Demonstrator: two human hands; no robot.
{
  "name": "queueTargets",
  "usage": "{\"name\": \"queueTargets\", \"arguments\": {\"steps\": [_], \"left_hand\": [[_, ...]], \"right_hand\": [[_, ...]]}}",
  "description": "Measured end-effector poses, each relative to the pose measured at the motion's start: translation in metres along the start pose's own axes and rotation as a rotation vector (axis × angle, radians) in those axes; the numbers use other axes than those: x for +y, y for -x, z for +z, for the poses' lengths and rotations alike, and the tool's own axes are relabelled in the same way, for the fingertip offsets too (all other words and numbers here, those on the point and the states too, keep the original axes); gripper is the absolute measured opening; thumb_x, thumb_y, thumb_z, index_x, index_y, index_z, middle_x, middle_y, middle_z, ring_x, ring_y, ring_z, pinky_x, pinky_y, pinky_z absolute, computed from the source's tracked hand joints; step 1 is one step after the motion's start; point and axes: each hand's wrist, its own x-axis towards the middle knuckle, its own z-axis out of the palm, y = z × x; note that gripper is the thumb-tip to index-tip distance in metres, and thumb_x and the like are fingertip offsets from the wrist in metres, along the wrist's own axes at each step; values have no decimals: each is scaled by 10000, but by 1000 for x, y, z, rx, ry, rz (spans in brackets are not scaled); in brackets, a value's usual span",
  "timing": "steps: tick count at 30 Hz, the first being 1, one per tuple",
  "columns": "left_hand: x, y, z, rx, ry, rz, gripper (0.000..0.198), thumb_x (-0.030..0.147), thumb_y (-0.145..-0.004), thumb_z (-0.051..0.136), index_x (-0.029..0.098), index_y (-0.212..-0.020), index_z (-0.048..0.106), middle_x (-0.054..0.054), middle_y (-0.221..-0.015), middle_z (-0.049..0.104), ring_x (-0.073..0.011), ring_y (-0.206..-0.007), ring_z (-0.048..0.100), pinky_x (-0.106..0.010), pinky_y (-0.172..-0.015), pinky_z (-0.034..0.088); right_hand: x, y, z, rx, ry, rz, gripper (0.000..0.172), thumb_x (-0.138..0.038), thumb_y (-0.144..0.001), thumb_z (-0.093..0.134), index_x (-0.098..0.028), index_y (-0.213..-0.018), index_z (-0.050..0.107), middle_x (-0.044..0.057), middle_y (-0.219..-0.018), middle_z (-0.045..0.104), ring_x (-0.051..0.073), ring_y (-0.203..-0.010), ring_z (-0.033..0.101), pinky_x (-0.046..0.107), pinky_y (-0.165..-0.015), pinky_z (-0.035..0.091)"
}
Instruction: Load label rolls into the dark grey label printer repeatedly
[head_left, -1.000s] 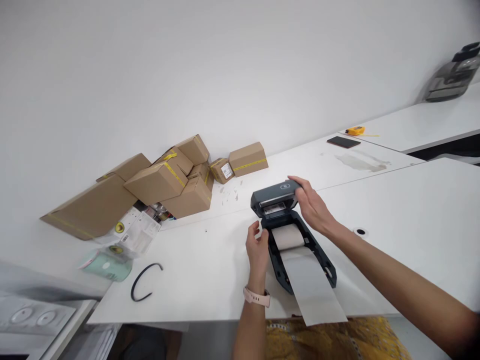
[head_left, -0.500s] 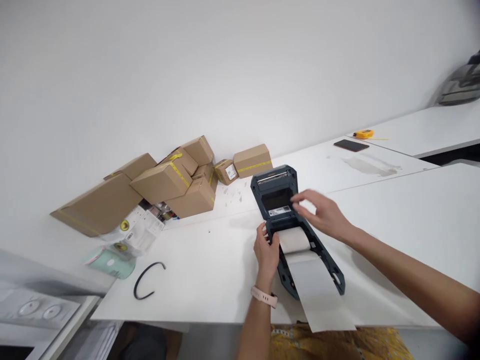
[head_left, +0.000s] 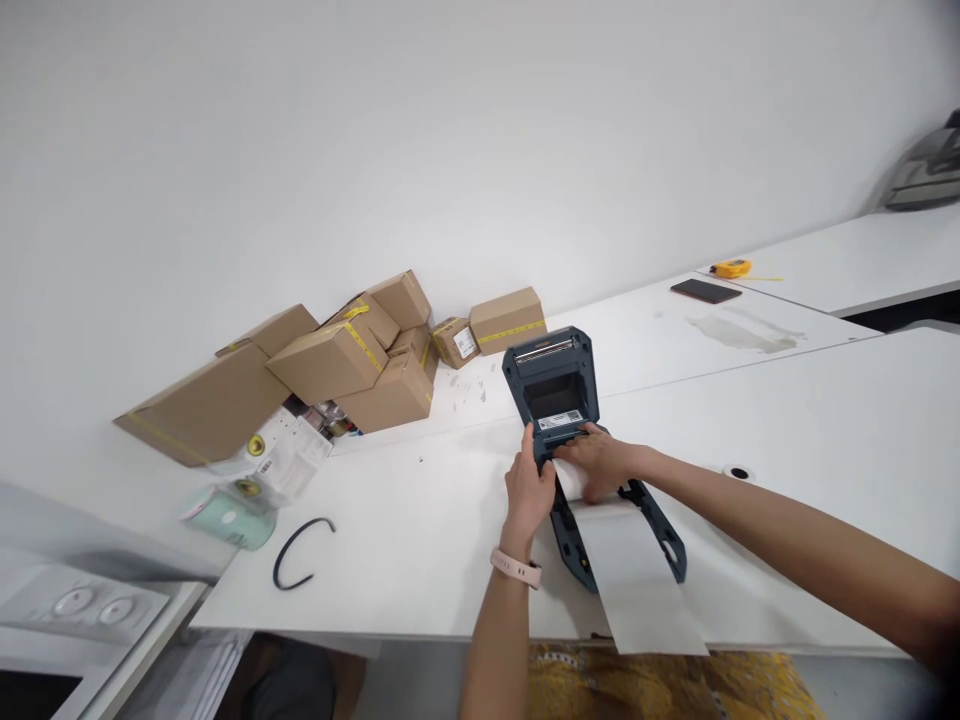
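Note:
A dark blue-grey label printer [head_left: 544, 372] stands on the white table with its lid tilted up. Inside lies a white label roll [head_left: 568, 480], and a long paper strip [head_left: 641, 580] runs from it over the table's front edge. My left hand [head_left: 529, 488] grips the printer's left side near the hinge, thumb over the rim. My right hand [head_left: 600, 462] reaches into the open body, its fingers and thumb around the label roll; its fingertips are partly hidden. The hand covers much of the roll.
Cardboard boxes [head_left: 330, 362] are piled at the back left beside plastic-wrapped packets [head_left: 289, 455] and a mint-green container [head_left: 232, 518]. A black curved band [head_left: 281, 560] lies front left. Farther right are a phone [head_left: 705, 290], a yellow tape measure [head_left: 731, 268] and a small white roll [head_left: 739, 472].
My right hand has moved down and left from beside the raised lid onto the label roll. My left hand stays on the printer's side. The small white roll now shows beyond my right forearm.

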Motion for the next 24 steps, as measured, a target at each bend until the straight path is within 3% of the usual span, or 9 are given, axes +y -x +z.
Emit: {"name": "queueTargets", "arguments": {"steps": [3,7,10,12,15,18,21,24], "left_hand": [[2,0,-1,-4,24,-54,709,243,-916,496,323,-1592,297,-75,-1428,623,-284,-1264,607,-416,-1048,437],[4,3,0,2,48,-68,709,252,-917,498,342,-1590,295,-65,-1458,603,-291,-1316,572,-439,-1082,413],[4,5,0,7,50,-71,688,283,-937,484,351,-1592,286,-63,-1487,578,-301,-1348,544,-454,-1088,405],[4,5,1,4,41,-67,668,287,-948,468,334,-1592,293,-65,-1495,570,-294,-1365,526,-448,-1102,392],[4,5,2,-1,33,-54,655,272,-957,443,299,-1594,295,-72,-1495,568,-273,-1361,524,-417,-1104,391],[3,4,4,1,29,-42,647,275,-964,426,289,-1597,289,-72,-1526,539,-273,-1381,506,-414,-1108,391],[3,5,4,-6,22,-42,642,285,-970,412,263,-1599,286,-90,-1543,518,-287,-1379,508,-436,-1110,392],[4,6,3,-9,15,-54,634,288,-972,408,253,-1595,297,-100,-1531,530,-291,-1374,511,-442,-1102,402]], "right_hand": [[0,5,-13,-61,-74,-39,766,-367,-537,782,-193,-1268,633,139,-1192,702,407,-1183,609,540,-1129,291],[5,29,-47,-125,-245,-78,802,-358,-452,840,-220,-1218,643,100,-1153,693,426,-1220,553,469,-998,455],[21,61,-68,-127,-495,-165,781,-379,-532,829,-232,-1258,585,69,-1204,675,336,-1129,620,378,-905,516],[38,85,-73,-44,-621,-206,767,-394,-613,787,-247,-1322,531,60,-1277,645,298,-1155,619,354,-947,503],[64,113,-68,123,-645,-141,740,-382,-674,730,-270,-1370,506,63,-1355,608,315,-1248,575,368,-1018,464],[82,127,-50,170,-630,21,668,-354,-681,709,-278,-1321,533,67,-1272,647,324,-1155,619,377,-940,499],[90,126,-29,174,-669,122,637,-328,-666,690,-263,-1278,527,69,-1178,670,310,-1046,647,342,-810,522],[95,117,-10,192,-661,144,636,-302,-641,670,-240,-1253,509,79,-1172,668,308,-1043,641,332,-798,507]]}}
